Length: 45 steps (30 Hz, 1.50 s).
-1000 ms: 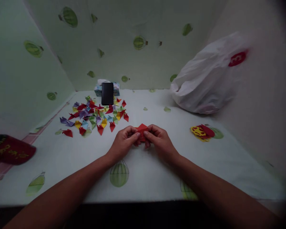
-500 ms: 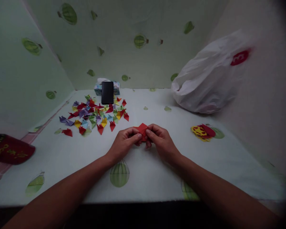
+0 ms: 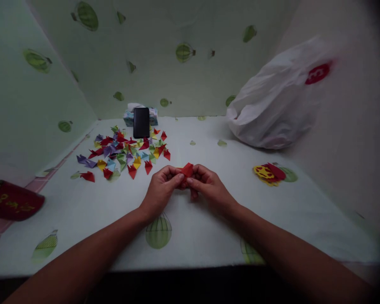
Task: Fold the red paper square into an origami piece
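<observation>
Between my two hands, over the middle of the table, is a small piece of folded red paper (image 3: 187,169). My left hand (image 3: 163,185) pinches its left side between thumb and fingers. On the other side, my right hand (image 3: 209,185) grips the paper with thumb and forefinger, the remaining fingers curled below. Both thumbs cover the paper's lower part, so its full shape is hidden. Beyond my left hand lies a spread of folded paper figures (image 3: 132,170) in red, purple, yellow, green and blue.
A black phone (image 3: 141,123) leans on a tissue box (image 3: 128,118) behind the figures. A white plastic bag (image 3: 272,109) stands at the back right. Yellow and red cut-outs (image 3: 267,174) lie to the right. A dark red can (image 3: 15,200) is at the left edge.
The red paper has gone from a wider, flatter diamond to a narrower, pointed fold. My hands have drawn slightly closer together. The view has shifted a little.
</observation>
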Each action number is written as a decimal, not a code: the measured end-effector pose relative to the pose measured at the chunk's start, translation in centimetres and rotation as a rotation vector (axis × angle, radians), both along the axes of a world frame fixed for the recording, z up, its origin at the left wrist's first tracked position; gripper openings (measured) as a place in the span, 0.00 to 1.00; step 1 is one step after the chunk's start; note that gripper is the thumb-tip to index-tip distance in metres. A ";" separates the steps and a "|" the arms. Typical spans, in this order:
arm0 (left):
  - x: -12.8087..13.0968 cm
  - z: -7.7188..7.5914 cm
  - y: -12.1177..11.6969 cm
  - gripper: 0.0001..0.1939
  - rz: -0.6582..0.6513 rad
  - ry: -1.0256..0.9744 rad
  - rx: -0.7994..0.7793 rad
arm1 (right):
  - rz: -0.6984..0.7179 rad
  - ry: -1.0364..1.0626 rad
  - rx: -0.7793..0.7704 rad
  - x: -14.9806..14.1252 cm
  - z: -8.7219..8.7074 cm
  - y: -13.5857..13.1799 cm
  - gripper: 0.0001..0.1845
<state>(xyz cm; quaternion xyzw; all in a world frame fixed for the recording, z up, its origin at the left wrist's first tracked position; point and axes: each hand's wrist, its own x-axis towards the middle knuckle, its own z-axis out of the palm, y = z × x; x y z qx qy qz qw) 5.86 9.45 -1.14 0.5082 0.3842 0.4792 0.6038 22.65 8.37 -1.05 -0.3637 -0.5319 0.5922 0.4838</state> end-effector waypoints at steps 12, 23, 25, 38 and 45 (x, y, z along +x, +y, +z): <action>0.2 0.5 -0.2 0.10 -0.065 0.013 -0.060 | -0.014 0.042 -0.049 0.1 -0.3 0.1 0.12; 0.4 0.3 0.0 0.11 -0.104 -0.125 -0.216 | 0.022 0.120 -0.087 0.1 0.0 -0.1 0.09; 0.4 0.3 0.0 0.10 -0.111 -0.143 -0.234 | 0.022 0.136 -0.101 0.1 0.0 -0.1 0.09; 0.5 0.1 -0.1 0.09 -0.110 -0.171 -0.216 | 0.018 0.166 -0.137 0.0 0.0 -0.2 0.10; 0.2 0.6 -0.4 0.08 0.023 0.153 0.061 | -0.060 0.047 -0.022 -0.2 -0.1 -0.1 0.16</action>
